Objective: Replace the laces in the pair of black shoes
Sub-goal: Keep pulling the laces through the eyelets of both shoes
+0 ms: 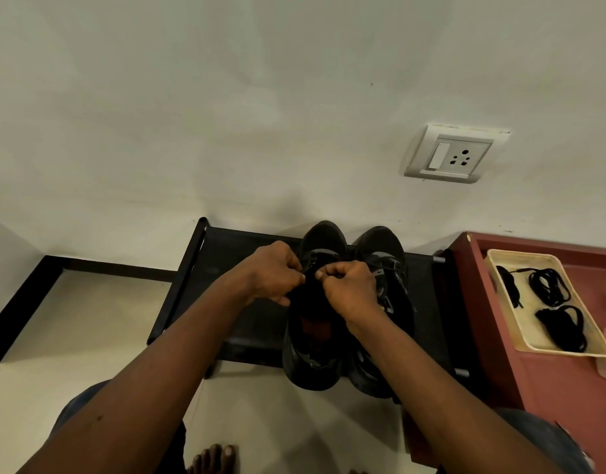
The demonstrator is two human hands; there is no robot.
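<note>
The pair of black shoes (315, 357) stands side by side on the top of a low black rack (226, 268), toes toward the wall. We see both hands over the shoe nearer the rack's middle: the left hand (274, 271) and the right hand (349, 289) are clenched, fingertips almost meeting, and seem to pinch a lace (310, 272), though black on black blurs it. Right of the rack a reddish bench (551, 405) carries a cream tray (534, 261) of coiled black laces (548, 285). Above the rack, a wall socket (455, 153).
</note>
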